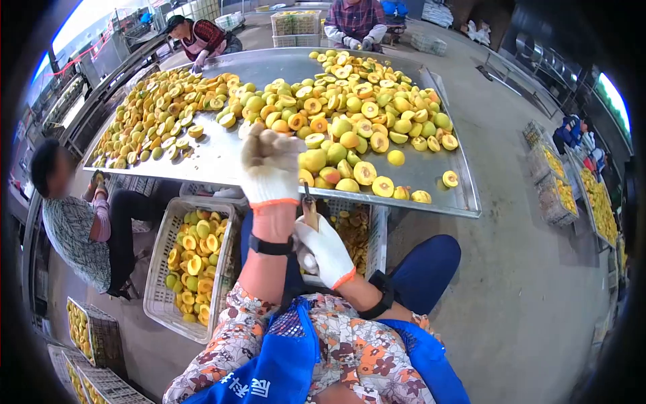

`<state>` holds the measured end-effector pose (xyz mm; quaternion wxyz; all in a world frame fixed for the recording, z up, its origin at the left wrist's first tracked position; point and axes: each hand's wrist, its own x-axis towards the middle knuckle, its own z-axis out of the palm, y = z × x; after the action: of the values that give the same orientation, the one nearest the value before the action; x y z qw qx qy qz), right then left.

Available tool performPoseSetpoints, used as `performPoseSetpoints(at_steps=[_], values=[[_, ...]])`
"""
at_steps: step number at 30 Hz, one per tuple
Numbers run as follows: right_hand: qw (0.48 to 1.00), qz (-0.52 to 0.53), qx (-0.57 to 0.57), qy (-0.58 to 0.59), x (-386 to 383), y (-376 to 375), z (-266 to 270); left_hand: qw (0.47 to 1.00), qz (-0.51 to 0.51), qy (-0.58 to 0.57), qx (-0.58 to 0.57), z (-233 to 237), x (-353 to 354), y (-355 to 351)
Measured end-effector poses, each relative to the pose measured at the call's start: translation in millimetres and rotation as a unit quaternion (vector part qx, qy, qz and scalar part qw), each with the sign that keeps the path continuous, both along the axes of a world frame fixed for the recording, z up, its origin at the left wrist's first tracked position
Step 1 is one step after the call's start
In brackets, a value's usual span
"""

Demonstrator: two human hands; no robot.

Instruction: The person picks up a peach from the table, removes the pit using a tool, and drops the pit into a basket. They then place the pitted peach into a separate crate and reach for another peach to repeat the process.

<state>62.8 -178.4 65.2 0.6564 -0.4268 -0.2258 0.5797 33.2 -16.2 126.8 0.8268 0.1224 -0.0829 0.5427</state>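
Halved yellow-green fruit (336,101) lies in a broad heap on the metal table (431,195). My left hand (270,165), in a white glove with a soiled palm and fingers, is raised over the table's near edge beside the heap; its fingers are blurred, and whether they hold anything is unclear. Lower and to the right, my right hand (323,249), also gloved, is closed on the wooden handle of a small tool (310,214) with a dark metal end pointing up. It is over a crate at my lap.
A white crate of fruit halves (153,283) stands left of my legs, another crate (380,242) between them. A seated person (77,229) is at the left; two people (202,40) (355,23) work across the table. More crates (555,202) stand at the right.
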Motion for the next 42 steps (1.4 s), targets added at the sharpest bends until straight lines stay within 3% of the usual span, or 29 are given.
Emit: performPoseSetpoints(at_steps=[6,9,10,12,13,14,16,17,19,20,22,23,25,29,30,32,34,35,36,37,38,39,40,42], values=[[0.983,-0.069,0.084,-0.147,-24,1,-4,0.990,0.135,0.035,-0.030,-4,-9,35],[0.867,-0.160,0.160,-0.445,-23,0,0,0.986,0.137,0.081,-0.046,-18,-1,47],[0.863,-0.155,0.163,-0.452,-21,-2,1,0.986,0.141,0.072,-0.048,-29,3,47],[0.806,-0.163,0.202,-0.532,-19,4,7,0.951,0.235,0.199,0.027,-38,9,51],[0.758,-0.170,0.223,-0.589,-16,10,3,0.916,0.285,0.274,0.062,-45,12,51],[0.762,-0.166,0.225,-0.585,-18,12,2,0.840,0.367,0.383,0.114,-45,16,42],[0.714,-0.164,0.214,-0.646,-17,11,1,0.784,0.357,0.450,0.234,-39,19,22],[0.690,-0.172,0.225,-0.666,-16,13,2,0.785,0.355,0.450,0.235,-41,21,22],[0.658,-0.158,0.213,-0.704,-14,15,4,0.529,0.478,0.543,0.444,-50,24,21],[0.627,-0.146,0.201,-0.738,-14,16,5,0.481,0.483,0.564,0.467,-45,24,14],[0.614,-0.140,0.185,-0.754,-14,17,7,0.371,0.509,0.552,0.547,-50,26,15],[0.596,-0.134,0.171,-0.773,-13,18,8,0.372,0.505,0.553,0.549,-52,27,15],[0.586,-0.136,0.166,-0.782,-13,22,14,0.305,0.475,0.557,0.609,-58,32,9],[0.562,-0.115,0.149,-0.806,-15,30,22,0.107,0.261,0.614,0.737,-52,40,-33],[0.558,-0.108,0.139,-0.811,-15,33,23,0.095,0.295,0.577,0.756,-63,39,-43],[0.567,-0.062,0.102,-0.815,-12,37,29,0.042,0.238,0.532,0.811,-78,38,-57],[0.642,0.076,0.023,-0.762,-4,42,37,-0.033,0.207,0.497,0.842,-97,43,-69],[0.659,0.121,0.017,-0.742,0,39,49,0.020,0.271,0.441,0.855,-134,43,-65],[0.670,0.158,-0.091,-0.719,-1,38,69,0.147,0.316,0.442,0.826,-194,50,-54],[0.696,0.164,-0.070,-0.696,7,43,54,0.263,0.088,0.520,0.808,-271,70,-43],[0.718,0.167,-0.042,-0.674,13,47,42,0.363,-0.136,0.562,0.731,-316,79,-34],[0.712,0.204,-0.018,-0.672,10,34,73,0.377,-0.146,0.563,0.721,-295,72,-35],[0.710,0.194,0.010,-0.677,16,46,42,0.377,-0.129,0.556,0.730,-274,64,-43],[0.733,0.171,0.035,-0.657,13,46,33,0.398,-0.124,0.554,0.721,-248,48,-49]])
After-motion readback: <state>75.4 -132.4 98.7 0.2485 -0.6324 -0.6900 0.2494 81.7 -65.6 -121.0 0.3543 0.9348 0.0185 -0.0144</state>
